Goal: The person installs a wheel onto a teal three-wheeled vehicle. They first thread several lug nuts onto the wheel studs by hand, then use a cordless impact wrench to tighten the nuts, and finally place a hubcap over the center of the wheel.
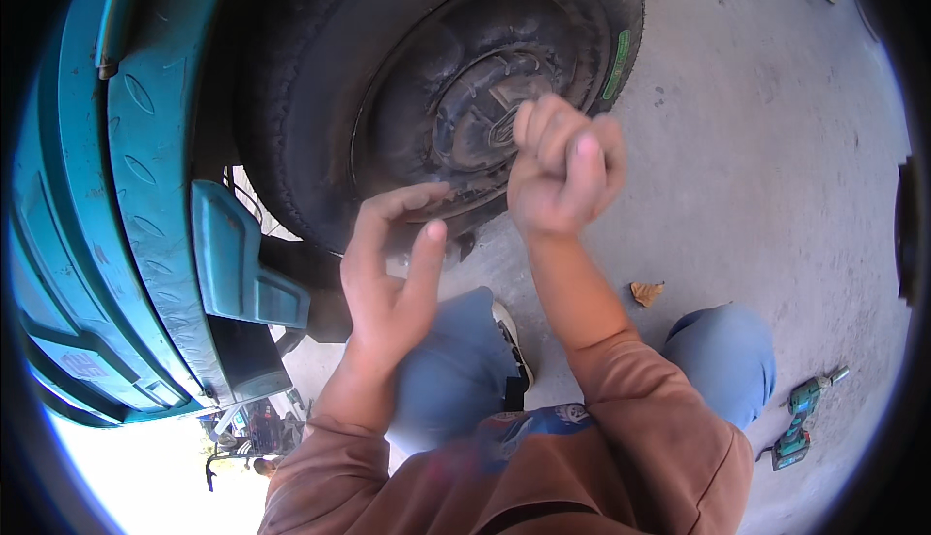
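Observation:
A large black wheel (402, 50) stands in front of me, with a dusty dark hub (461, 123) at its middle. My left hand (388, 273) hovers by the lower part of the wheel. Its thumb and curved fingers are apart, and nothing shows between them. To the right, my right hand (567, 171) is raised in a fist in front of the hub's right side, thumb folded over the fingers. Whatever the fist may hold is hidden. Both hands look slightly blurred, and I cannot tell whether either touches the wheel.
A teal vehicle body (155, 166) with a step bracket (238, 263) rises on the left. On the concrete floor (747, 195) lie a dry leaf (646, 293) and, at lower right, a green-and-black cordless power tool (797, 422). My bent knees (727, 356) flank my arms.

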{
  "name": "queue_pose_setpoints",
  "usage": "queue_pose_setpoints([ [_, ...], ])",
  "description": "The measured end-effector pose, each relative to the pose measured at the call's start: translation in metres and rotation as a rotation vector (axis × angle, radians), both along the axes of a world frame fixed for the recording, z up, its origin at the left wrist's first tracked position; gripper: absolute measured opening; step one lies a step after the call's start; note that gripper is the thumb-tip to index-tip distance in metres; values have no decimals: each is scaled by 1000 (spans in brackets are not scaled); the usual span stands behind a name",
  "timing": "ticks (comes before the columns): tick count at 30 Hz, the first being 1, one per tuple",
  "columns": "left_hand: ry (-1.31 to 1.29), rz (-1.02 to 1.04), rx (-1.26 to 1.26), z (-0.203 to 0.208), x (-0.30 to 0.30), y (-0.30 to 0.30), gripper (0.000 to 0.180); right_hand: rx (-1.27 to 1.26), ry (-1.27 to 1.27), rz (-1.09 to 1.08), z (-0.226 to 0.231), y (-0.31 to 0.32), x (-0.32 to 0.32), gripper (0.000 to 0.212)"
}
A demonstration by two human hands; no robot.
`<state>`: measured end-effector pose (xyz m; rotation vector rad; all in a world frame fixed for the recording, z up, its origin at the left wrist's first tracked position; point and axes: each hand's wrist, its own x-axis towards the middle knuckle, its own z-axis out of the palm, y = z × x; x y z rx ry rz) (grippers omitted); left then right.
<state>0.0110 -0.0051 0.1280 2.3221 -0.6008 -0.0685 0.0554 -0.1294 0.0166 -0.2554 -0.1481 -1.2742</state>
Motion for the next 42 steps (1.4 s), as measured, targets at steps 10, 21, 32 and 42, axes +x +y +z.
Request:
queue_pose_setpoints([
  [10,59,-32,-143,15,-17,32,21,-476,131,-139,-7,21,6,28],
  [21,189,-78,-184,8,-22,18,25,-254,239,-169,-35,-8,23,25],
  [32,219,-97,-231,18,-23,-10,22,-441,549,-283,-42,3,29,28],
  [42,273,-336,-49,5,-31,-4,27,-662,1231,45,-140,-85,-105,36],
])
